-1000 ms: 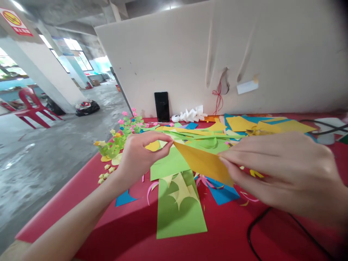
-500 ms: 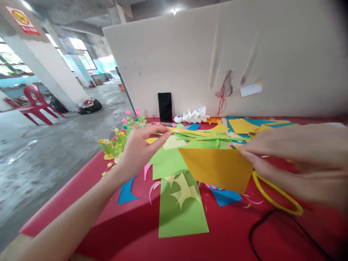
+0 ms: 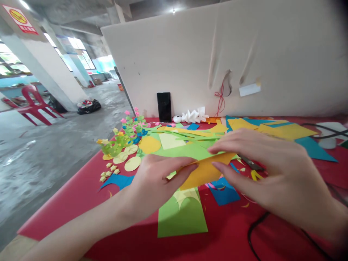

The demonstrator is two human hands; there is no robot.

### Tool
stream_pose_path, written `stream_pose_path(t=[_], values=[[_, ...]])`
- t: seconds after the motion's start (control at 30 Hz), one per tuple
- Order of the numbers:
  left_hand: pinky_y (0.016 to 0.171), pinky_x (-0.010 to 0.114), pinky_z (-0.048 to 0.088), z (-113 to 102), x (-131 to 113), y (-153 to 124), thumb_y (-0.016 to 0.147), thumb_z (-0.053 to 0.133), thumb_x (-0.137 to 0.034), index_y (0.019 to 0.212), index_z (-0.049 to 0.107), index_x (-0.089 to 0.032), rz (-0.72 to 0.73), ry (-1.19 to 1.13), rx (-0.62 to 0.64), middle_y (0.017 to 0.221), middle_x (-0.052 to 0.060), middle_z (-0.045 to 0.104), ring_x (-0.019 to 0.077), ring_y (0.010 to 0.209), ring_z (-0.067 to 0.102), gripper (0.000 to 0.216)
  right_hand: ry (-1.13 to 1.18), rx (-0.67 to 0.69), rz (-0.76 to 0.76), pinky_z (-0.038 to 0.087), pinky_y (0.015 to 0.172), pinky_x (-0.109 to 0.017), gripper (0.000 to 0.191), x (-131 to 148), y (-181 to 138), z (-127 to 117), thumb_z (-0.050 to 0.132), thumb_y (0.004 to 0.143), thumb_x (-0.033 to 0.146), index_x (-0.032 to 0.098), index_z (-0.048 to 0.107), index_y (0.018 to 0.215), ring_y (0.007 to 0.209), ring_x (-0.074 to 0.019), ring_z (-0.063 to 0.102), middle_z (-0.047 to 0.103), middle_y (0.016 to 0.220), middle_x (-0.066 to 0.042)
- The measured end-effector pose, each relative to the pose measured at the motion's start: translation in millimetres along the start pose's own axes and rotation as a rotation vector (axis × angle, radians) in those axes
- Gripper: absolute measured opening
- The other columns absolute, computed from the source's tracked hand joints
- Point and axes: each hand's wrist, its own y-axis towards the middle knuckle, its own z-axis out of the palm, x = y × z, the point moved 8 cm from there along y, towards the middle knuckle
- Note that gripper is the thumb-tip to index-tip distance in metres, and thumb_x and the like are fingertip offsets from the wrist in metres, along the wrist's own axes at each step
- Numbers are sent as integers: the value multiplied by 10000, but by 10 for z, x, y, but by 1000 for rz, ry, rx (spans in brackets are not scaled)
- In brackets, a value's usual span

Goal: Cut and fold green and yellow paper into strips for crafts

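Note:
Both hands hold a yellow-orange sheet of paper (image 3: 202, 172) above the table, tilted toward me. My left hand (image 3: 160, 181) pinches its left edge between thumb and fingers. My right hand (image 3: 261, 174) grips the upper right part, thumb in front and fingers behind. Scissors (image 3: 254, 166) with yellow handles show partly behind my right hand; whether it touches them I cannot tell. Under the paper lie a green sheet (image 3: 182, 223), a pale yellow cut-out scrap (image 3: 187, 195) and a blue scrap (image 3: 224, 194).
On the red table (image 3: 130, 239), paper stars (image 3: 108, 172), pale discs (image 3: 132, 164) and green paper decorations (image 3: 115, 145) sit left. A black phone (image 3: 164, 107) leans against the pale board (image 3: 174, 65). Yellow sheets (image 3: 288, 130) lie back right; a black cord (image 3: 251, 232) lies front right.
My left hand has come down and right onto the yellow-orange paper, which my right hand alone held before. The right hand and paper have shifted left; the yellow scissor handle shows less.

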Motion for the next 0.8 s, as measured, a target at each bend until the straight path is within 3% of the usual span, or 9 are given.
stream_pose_path(t=[0.2,0.5,0.67,0.8], values=[[459,169,411,74,-165,-86,757,609,-98,875,630,-119,138,100,56,646,-14,689,63,474,587,121,68,36,-15,469,697,-253,86,121,-40,128,576,743,100,178,606,763,714,-119,593,652,742,22],[525,190,447,99,-221,-157,808,529,-84,959,567,-128,188,152,81,767,7,705,95,591,633,162,26,-18,-21,465,618,-256,99,161,-72,146,558,736,97,186,598,720,660,-129,603,660,702,20],[455,195,432,1,-187,-124,826,528,-136,910,583,-169,151,203,19,676,-7,699,104,519,626,106,-13,-21,18,447,562,-226,109,92,-35,75,541,734,94,184,578,687,615,-110,598,643,671,26],[407,197,406,-76,-133,-79,825,539,-161,882,606,-183,101,196,-1,609,-31,676,87,439,585,91,-69,-25,57,444,560,-222,113,-119,6,0,559,726,81,189,567,692,613,-114,593,642,690,16]])
